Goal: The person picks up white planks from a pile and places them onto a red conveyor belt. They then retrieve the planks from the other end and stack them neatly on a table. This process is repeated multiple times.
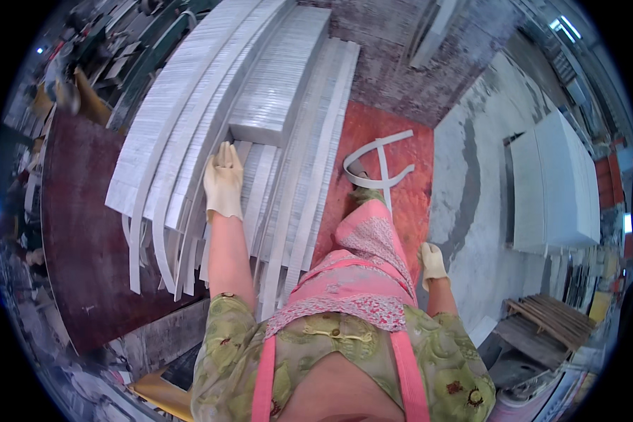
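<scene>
My left hand (224,184), in a cream glove, reaches forward with its fingers stretched out and holds nothing that I can see. It is at the inner edge of a tall stack of pale grey ribbed strips (207,91). Just beyond the fingertips rests a shorter block of the same strips (271,91). A lower layer of long strips (316,141) runs along its right. By my right side hangs my right hand (433,264), gloved alike, its fingers curled in with nothing visible in them.
Under the strips is a dark red-brown board (77,232). Loose bent strips (380,169) lie by my foot on a red floor panel (418,204). A white block stack (555,183) stands at the right, with wooden slats (555,320) nearer. Strip ends overhang at the left.
</scene>
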Demonstrator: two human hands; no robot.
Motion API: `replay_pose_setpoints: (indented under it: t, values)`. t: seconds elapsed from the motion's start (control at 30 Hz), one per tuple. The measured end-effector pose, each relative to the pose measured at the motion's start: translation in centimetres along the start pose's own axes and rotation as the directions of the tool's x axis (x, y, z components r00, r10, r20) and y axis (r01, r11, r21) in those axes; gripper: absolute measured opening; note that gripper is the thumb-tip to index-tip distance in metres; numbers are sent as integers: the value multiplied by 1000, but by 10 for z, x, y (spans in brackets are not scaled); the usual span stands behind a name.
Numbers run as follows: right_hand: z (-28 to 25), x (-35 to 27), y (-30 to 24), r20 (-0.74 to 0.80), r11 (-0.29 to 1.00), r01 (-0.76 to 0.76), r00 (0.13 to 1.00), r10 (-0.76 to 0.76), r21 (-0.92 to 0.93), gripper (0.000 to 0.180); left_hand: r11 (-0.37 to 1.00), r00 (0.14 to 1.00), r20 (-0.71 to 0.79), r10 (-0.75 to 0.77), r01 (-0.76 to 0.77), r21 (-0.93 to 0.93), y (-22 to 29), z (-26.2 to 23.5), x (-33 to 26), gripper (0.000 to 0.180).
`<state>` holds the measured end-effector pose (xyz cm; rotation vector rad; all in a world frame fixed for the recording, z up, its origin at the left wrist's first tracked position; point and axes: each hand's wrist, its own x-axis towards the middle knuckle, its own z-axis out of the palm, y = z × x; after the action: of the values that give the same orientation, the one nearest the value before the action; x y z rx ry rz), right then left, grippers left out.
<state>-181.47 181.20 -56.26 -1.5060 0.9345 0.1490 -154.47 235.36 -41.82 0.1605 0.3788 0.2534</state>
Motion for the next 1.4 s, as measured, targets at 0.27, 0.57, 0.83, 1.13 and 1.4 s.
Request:
replay_pose_setpoints:
  t: [0.27,0.57,0.83,1.13,1.4]
  values:
    - [-25,32,56,96,915,156,987,-129,-372,40,595,982,172,-73,-96,798,-13,-10,-104,46]
    - [-64,-117,123,225,606,206,973,-46,-768,53,210,769,116,-629,24,977,-16,-74,-311,36]
    - [-36,-125,70,42,891,1,999,20,-454,41,316,780,67,-622,172,933,12,-110,-343,41]
    - [-31,-134,3,167,945,110,984,-61,-307,37,162,816,-58,-576,183,970,-37,-117,-378,52]
    - [-127,-53,108,412,871,73,898,155,-486,36,111,891,-112,-440,178,978,-153,-138,-475,47]
